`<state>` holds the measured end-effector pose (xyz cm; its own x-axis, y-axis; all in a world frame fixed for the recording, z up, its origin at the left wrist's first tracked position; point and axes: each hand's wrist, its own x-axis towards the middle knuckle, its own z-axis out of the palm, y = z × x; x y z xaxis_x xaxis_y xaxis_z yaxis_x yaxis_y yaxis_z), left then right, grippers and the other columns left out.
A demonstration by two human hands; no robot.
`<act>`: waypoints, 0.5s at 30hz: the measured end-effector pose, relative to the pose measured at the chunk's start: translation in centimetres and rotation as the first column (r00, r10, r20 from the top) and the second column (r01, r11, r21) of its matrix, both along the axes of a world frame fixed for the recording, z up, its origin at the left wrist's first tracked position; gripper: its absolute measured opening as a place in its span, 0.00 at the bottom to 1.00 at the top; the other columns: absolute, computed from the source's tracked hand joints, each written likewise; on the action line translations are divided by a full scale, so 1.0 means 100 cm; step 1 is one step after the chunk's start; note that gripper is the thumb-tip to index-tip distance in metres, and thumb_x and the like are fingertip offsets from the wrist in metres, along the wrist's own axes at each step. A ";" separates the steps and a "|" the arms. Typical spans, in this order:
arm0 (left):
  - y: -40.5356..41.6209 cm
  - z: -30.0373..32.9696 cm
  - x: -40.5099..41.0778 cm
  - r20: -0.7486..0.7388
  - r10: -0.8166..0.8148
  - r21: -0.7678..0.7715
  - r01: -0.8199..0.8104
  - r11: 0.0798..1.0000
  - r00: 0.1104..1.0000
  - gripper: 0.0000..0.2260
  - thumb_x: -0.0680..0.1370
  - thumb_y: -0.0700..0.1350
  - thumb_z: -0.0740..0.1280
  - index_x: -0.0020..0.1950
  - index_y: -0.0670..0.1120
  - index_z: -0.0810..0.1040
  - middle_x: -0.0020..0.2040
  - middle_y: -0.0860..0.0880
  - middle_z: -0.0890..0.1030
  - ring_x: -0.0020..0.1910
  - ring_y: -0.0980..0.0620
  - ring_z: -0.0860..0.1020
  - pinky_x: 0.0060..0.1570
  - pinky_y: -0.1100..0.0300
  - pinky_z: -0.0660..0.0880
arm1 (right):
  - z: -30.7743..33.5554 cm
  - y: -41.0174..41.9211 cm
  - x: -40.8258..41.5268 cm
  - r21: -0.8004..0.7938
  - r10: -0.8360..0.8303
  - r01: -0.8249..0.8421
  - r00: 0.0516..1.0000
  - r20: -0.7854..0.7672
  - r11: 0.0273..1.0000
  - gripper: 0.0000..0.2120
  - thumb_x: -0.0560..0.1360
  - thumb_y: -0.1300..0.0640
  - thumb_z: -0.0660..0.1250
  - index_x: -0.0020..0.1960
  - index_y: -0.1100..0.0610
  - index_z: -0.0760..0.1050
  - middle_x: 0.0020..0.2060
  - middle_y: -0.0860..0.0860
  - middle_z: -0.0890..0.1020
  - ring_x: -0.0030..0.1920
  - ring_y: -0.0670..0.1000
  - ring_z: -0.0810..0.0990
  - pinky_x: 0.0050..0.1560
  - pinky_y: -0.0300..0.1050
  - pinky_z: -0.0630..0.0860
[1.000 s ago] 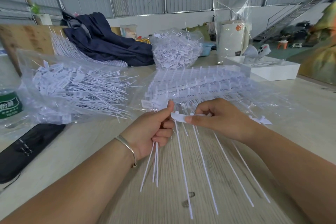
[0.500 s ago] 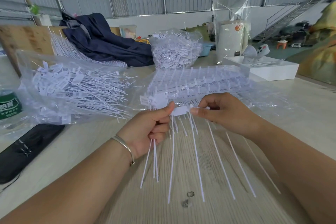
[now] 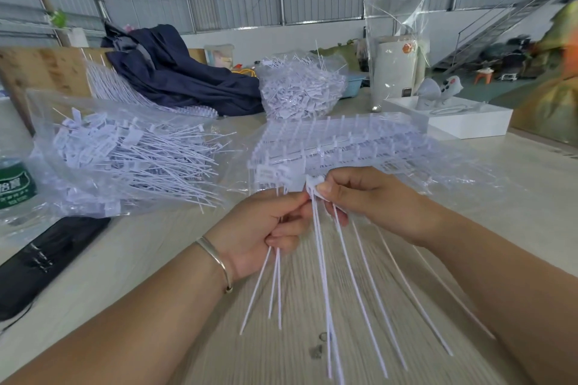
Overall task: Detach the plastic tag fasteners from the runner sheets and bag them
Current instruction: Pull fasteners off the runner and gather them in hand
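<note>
Hands: while both meet just in front of the clear plastic runner sheet stack, each grips white fasteners.
Left hand: fingers curled tight round a small bunch of thin white plastic tag fasteners; stems hang out below the fist, thumb tip up against the right thumb. Silver bangle on the wrist.
Right hand: thumb & forefinger clamped on the flat white head of a fastener strip, long stems fanning down toward the camera, blurred by motion.
Runner sheet stack: lies flat on the pale wood-grain table, w/ clear film around it, just behind the hands.
Open clear plastic bag of loose white fasteners: left of the sheet stack, on the table.
Second clear bag, stuffed w/ white tags: behind the sheet stack.
Dark navy cloth heap: behind & left of the sheet stack.
White shallow box: right-rear of the sheet stack, grey object inside, can't tell what.
Black flat pouch: far left of the stack, near table edge.
Green-label bottle: left of the stack, beside the open bag, partly cut off.
</note>
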<state>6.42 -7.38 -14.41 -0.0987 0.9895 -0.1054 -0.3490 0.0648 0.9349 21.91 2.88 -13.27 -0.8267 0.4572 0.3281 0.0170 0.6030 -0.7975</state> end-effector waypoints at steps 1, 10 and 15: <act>0.000 0.000 -0.002 -0.010 0.001 0.003 -0.001 1.000 1.000 0.06 0.70 0.44 0.69 0.42 0.43 0.78 0.30 0.51 0.75 0.19 0.61 0.60 0.18 0.70 0.53 | 0.000 0.000 0.000 0.015 -0.028 0.028 1.000 -0.002 0.999 0.28 0.73 0.39 0.61 0.37 0.67 0.71 0.28 0.53 0.75 0.32 0.47 0.70 0.36 0.31 0.66; 0.000 0.001 -0.009 -0.159 0.065 -0.026 -0.070 0.997 0.985 0.09 0.67 0.49 0.74 0.34 0.47 0.77 0.29 0.52 0.70 0.20 0.60 0.59 0.18 0.68 0.51 | -0.009 0.016 0.004 0.127 -0.289 0.284 0.957 0.024 0.950 0.25 0.69 0.36 0.68 0.33 0.58 0.69 0.22 0.42 0.64 0.25 0.42 0.62 0.30 0.37 0.60; 0.001 -0.001 -0.011 -0.230 0.125 -0.056 -0.141 0.988 0.965 0.04 0.66 0.44 0.74 0.34 0.47 0.81 0.26 0.52 0.65 0.20 0.58 0.57 0.17 0.68 0.52 | -0.009 0.024 0.007 0.121 -0.391 0.383 0.920 0.041 0.916 0.24 0.65 0.36 0.73 0.35 0.58 0.76 0.21 0.42 0.70 0.23 0.40 0.68 0.33 0.38 0.64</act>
